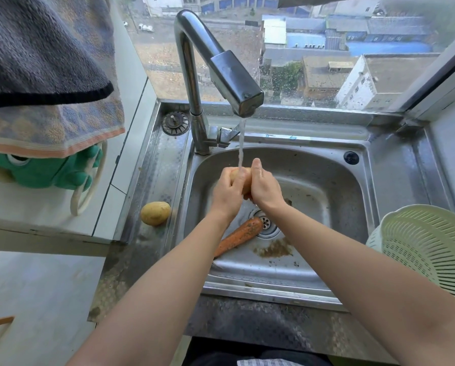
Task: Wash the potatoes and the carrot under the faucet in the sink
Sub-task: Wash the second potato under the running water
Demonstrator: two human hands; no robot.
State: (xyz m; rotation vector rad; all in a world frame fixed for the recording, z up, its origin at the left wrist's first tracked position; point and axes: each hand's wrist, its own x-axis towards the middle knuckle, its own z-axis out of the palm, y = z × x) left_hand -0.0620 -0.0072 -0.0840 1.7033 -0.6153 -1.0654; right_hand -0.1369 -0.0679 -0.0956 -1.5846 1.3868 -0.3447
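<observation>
Water runs from the steel faucet point(234, 85) onto a potato point(243, 178) that both hands clasp over the sink point(326, 186). My left hand point(227, 192) wraps its left side and my right hand point(264, 184) its right side, so most of it is hidden. A dirty orange carrot point(241, 235) lies on the sink floor, its thick end by the drain point(267, 224), partly under my left forearm. A second potato point(155, 213) rests on the steel ledge left of the basin.
A pale green colander point(427, 249) stands on the counter at the right. Towels point(44, 75) hang at the upper left above a green object point(49, 173). A sink plug point(175, 122) lies on the ledge by the faucet base. Mud point(274, 249) smears the basin floor.
</observation>
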